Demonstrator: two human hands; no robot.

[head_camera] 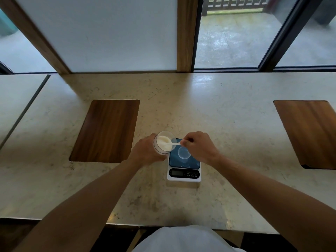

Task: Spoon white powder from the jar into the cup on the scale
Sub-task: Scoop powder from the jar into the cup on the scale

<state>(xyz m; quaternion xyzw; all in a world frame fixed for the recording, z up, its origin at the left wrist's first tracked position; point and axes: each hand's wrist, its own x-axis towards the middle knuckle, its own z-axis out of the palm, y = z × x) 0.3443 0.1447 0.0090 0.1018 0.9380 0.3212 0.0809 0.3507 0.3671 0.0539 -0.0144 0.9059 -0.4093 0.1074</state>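
Observation:
My left hand (pixel 145 151) grips a clear jar (pixel 163 142) of white powder, tilted with its mouth toward the right, just left of the scale. A small white spoon (pixel 175 143) is pinched in my right hand (pixel 198 147), and its bowl reaches into the jar's mouth. The small clear cup (pixel 184 152) stands on the dark blue platform of the white kitchen scale (pixel 184 176), directly below the spoon's handle. The cup's contents cannot be made out.
The scale sits on a pale marble counter (pixel 236 133). A wooden inset panel (pixel 107 130) lies to the left of the jar and another wooden panel (pixel 309 133) at the far right. Windows and wood frames rise behind the counter.

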